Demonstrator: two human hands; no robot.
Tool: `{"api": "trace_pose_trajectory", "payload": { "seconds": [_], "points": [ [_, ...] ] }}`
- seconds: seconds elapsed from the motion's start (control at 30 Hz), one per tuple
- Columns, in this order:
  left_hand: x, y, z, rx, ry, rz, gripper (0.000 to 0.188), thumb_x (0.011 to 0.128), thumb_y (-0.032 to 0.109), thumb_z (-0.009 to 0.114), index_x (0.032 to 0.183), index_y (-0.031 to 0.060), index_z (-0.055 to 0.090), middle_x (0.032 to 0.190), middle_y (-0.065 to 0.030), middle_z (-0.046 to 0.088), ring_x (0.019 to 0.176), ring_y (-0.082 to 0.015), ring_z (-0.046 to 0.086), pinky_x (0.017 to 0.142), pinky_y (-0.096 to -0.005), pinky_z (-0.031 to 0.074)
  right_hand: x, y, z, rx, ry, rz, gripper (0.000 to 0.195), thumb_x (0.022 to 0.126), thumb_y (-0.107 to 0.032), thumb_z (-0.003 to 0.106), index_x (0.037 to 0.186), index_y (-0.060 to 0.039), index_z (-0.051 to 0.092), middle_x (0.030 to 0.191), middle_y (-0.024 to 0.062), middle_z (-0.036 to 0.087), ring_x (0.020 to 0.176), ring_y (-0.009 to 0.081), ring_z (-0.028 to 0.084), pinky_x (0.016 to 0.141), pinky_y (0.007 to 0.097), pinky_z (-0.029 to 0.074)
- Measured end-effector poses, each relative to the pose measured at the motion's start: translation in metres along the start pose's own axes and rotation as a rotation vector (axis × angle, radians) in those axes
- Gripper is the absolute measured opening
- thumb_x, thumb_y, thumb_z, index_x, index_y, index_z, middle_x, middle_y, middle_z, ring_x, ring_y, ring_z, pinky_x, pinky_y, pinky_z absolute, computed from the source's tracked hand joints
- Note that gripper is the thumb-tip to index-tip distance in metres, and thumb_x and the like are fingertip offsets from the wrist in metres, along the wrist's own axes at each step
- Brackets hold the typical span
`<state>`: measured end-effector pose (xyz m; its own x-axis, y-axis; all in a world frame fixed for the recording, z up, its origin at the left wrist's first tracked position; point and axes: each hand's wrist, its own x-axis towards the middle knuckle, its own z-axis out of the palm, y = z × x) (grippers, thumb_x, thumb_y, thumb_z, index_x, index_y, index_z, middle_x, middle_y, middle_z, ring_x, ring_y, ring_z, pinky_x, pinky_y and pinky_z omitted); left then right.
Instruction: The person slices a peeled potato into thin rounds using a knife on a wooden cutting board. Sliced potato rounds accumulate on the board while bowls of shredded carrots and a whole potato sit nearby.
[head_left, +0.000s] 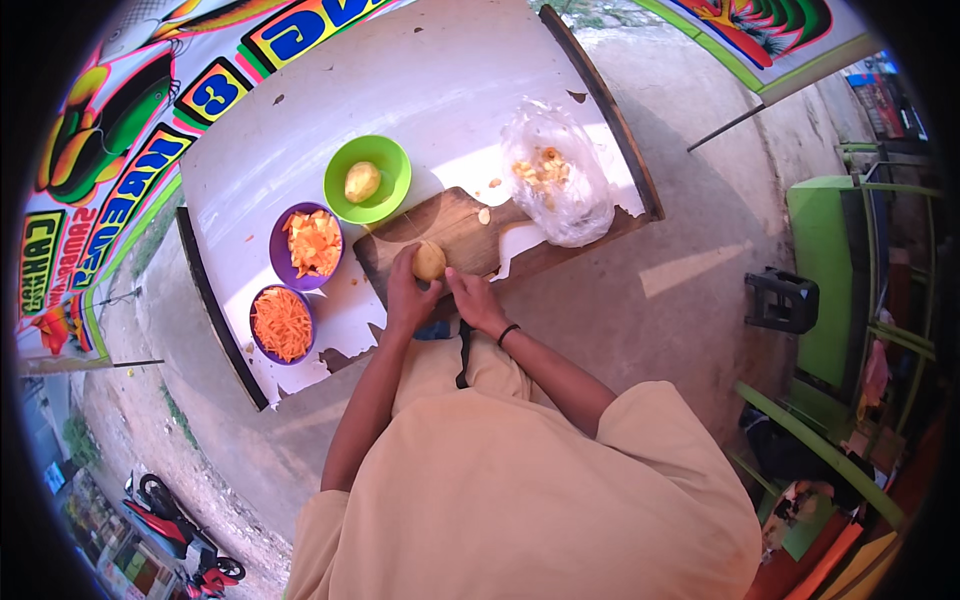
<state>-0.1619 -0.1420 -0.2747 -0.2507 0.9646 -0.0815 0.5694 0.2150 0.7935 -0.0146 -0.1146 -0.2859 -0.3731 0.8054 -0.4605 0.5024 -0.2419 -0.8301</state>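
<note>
My left hand (407, 300) grips a round tan potato (430, 259) from its left side, at the near edge of a wooden cutting board (465, 225). Close against the potato's right side is my right hand (478, 301), with a dark band at the wrist. Its fingers are partly hidden, and whether it holds a tool cannot be made out. Beyond the board, a green bowl (399, 191) contains a yellowish peeled potato (362, 181). One purple bowl (278, 255) is filled with orange chunks (313, 241); another purple bowl (260, 347) holds shredded carrot (282, 324).
A clear plastic bag (577, 202) with yellowish pieces inside lies right of the board. The white tabletop (450, 97) has a torn near edge and dark side rails. Printed banners (217, 94) hang beyond it. A black plastic stool (784, 300) stands right; a red motorcycle (161, 521) is parked left.
</note>
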Motion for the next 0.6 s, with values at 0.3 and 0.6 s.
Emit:
{"api": "trace_pose_trajectory", "payload": {
  "seconds": [0.3, 0.6],
  "points": [
    [0.005, 0.004, 0.013, 0.150, -0.008, -0.030, 0.067, 0.070, 0.012, 0.070, 0.124, -0.0043, 0.034, 0.121, -0.0250, 0.041, 0.113, -0.0430, 0.043, 0.098, -0.0430, 0.038, 0.001, 0.006, 0.003, 0.035, 0.052, -0.021, 0.059, 0.096, -0.049, 0.036, 0.086, 0.0036, 0.061, 0.080, 0.0281, 0.061, 0.084, 0.0448, 0.059, 0.071, 0.0470, 0.045],
    [0.007, 0.004, 0.018, 0.271, -0.076, -0.007, 0.073, 0.074, 0.019, 0.069, 0.132, -0.0026, 0.030, 0.125, -0.0242, 0.038, 0.116, -0.0420, 0.041, 0.098, -0.0476, 0.036, -0.004, 0.006, -0.002, 0.042, 0.085, -0.046, 0.055, 0.096, -0.045, 0.038, 0.088, 0.0041, 0.061, 0.080, 0.0271, 0.061, 0.082, 0.0432, 0.060, 0.069, 0.0453, 0.046]
  ]
}}
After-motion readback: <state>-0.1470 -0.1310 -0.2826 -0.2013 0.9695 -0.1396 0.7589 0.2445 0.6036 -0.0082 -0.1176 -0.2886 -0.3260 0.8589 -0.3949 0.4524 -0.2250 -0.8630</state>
